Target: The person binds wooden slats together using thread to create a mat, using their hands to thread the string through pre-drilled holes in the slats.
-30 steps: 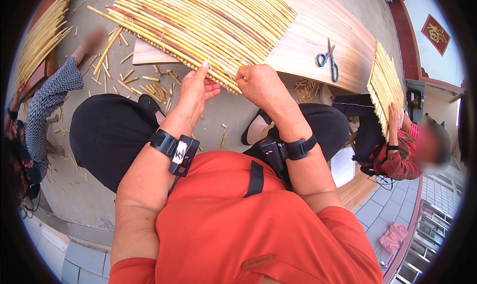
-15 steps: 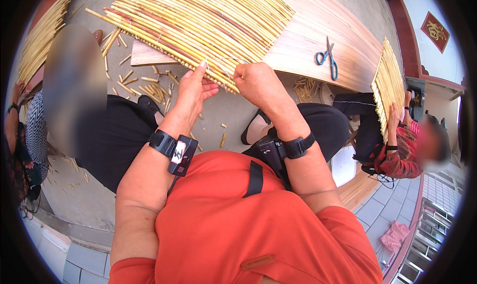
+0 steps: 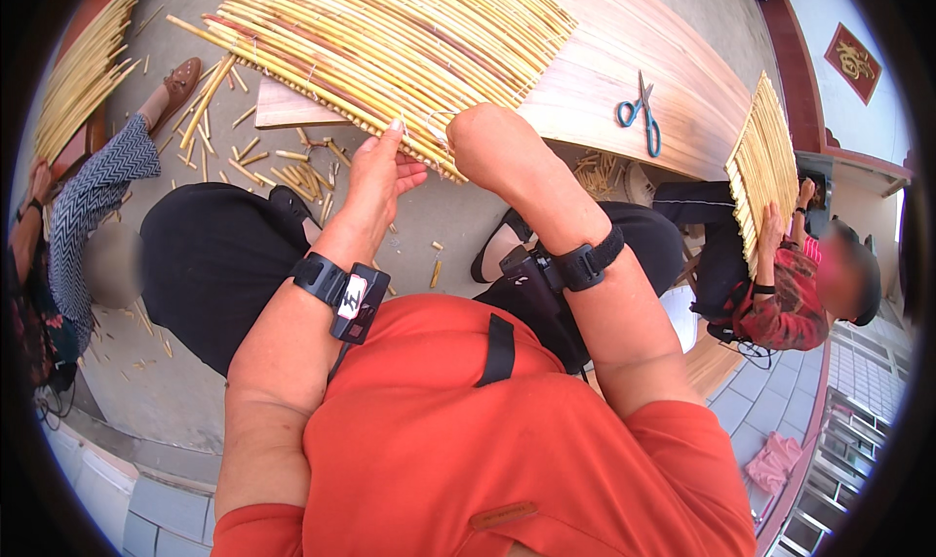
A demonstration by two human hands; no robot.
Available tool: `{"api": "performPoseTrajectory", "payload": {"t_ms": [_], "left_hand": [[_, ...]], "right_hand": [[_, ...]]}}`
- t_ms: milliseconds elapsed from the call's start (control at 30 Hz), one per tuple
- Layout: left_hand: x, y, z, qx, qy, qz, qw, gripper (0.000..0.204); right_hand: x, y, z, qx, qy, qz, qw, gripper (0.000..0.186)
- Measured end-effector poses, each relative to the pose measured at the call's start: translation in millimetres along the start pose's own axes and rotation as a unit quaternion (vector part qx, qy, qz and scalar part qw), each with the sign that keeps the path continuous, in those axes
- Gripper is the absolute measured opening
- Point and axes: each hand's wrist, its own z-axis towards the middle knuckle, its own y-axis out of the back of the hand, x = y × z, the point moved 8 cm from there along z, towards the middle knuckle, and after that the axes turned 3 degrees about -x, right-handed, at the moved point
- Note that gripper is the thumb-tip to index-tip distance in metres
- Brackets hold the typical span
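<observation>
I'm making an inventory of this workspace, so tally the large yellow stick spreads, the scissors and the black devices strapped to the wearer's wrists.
Yellow stick spreads: 3 (middle, far left, right)
Blue-handled scissors: 1
Black wrist devices: 2
Total: 6

We find one mat of parallel yellow stalks, some reddish-brown, lying slantwise across the upper centre. One stalk projects toward the upper left. We note pale cord looped near its lowest corner.

Craft workshop, stick mat and scissors on wooden table, offcuts littering floor, co-worker holding another mat
</observation>
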Motion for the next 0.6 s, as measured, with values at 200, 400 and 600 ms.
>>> {"api": "performPoseTrajectory", "payload": {"t_ms": [200, 400, 600], "left_hand": [[-0.4, -1.0, -3.2, -0.017, -0.005, -0.018, 1.0, 0.035], [2.4, -3.4, -0.8, -0.013, -0.029, -0.031, 0.999, 0.032], [5.6, -2.3, 1.2, -0.034, -0.046, -0.035, 0.998, 0.031]], "right_hand": [[20.1, 8.1, 12.0, 0.028, 0.052, -0.058, 0.997, 0.016], [27.0, -1.6, 14.3, 0.047, 0.079, -0.105, 0.99, 0.013], [30.3, -5.3, 15.6, 0.053, 0.085, -0.124, 0.987, 0.011]]}}
